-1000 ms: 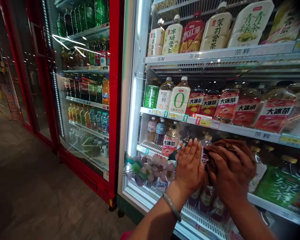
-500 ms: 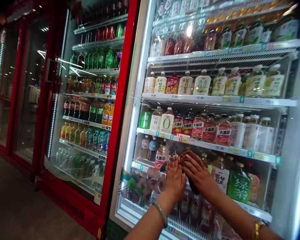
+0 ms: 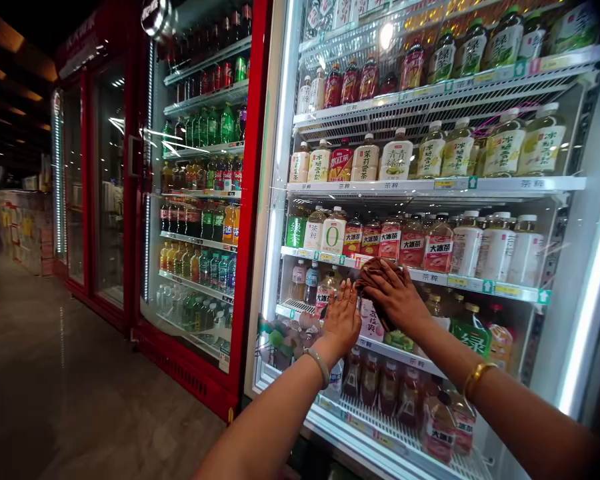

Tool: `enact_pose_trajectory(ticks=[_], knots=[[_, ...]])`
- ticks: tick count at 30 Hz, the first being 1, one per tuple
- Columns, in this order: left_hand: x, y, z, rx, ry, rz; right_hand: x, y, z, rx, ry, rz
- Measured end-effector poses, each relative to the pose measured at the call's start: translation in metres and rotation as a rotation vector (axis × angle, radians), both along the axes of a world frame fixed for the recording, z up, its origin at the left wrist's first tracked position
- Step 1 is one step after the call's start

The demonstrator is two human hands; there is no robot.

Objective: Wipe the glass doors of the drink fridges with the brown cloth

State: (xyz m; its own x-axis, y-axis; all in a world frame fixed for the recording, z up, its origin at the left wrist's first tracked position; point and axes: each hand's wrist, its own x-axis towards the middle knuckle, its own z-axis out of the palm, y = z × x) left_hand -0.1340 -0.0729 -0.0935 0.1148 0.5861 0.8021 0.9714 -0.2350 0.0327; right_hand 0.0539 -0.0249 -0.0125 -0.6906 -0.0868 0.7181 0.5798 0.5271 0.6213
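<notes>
My right hand (image 3: 393,290) presses a crumpled brown cloth (image 3: 375,273) against the glass door of a lit drinks fridge, its fingers bent over the cloth. To its left, my left hand (image 3: 343,317) lies flat on the glass with fingers stretched upward, the fingertips close to the cloth's edge. A pale bangle (image 3: 320,367) circles the left wrist, and a gold bracelet (image 3: 476,379) the right one. Behind the glass, a shelf edge (image 3: 445,280) runs at the cloth's height. Bottles with red labels (image 3: 439,247) stand above it; my hands hide part of the row below.
Shelves of bottled drinks, such as pale-labelled bottles (image 3: 397,157), fill this fridge. A second fridge with a red frame (image 3: 254,200) stands to the left, more red-framed doors (image 3: 90,200) beyond it. Stacked boxes (image 3: 30,230) line the far left above a shiny floor (image 3: 80,373).
My right hand and the cloth have moved up the glass to overlap the shelf edge. My left hand has risen a little too. The view has shifted, showing more of the left side.
</notes>
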Motion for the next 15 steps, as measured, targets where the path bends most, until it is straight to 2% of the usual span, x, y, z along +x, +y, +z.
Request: enact_pose_trajectory(ticks=[3,5,7,10,12,13,15], knots=[[-0.001,0.007,0.014,0.062,0.016,-0.038,-0.014,0.002,-0.015,0.067,0.048,0.033],[-0.007,0.014,0.026,0.091,0.012,-0.059,-0.028,0.008,-0.012,0.101,0.033,0.050],[-0.016,0.023,0.045,0.116,0.000,-0.073,-0.039,0.017,0.005,0.119,0.026,0.055],[-0.025,0.035,0.090,0.160,0.002,-0.113,-0.045,0.027,0.043,0.138,0.050,0.040],[-0.026,0.041,0.116,0.211,0.007,-0.177,-0.045,0.028,0.062,0.143,0.108,0.023],[-0.027,0.044,0.123,0.240,0.015,-0.216,-0.045,0.027,0.067,0.134,0.140,0.017],[-0.029,0.048,0.119,0.287,0.041,-0.289,-0.048,0.023,0.064,0.098,0.195,0.028]])
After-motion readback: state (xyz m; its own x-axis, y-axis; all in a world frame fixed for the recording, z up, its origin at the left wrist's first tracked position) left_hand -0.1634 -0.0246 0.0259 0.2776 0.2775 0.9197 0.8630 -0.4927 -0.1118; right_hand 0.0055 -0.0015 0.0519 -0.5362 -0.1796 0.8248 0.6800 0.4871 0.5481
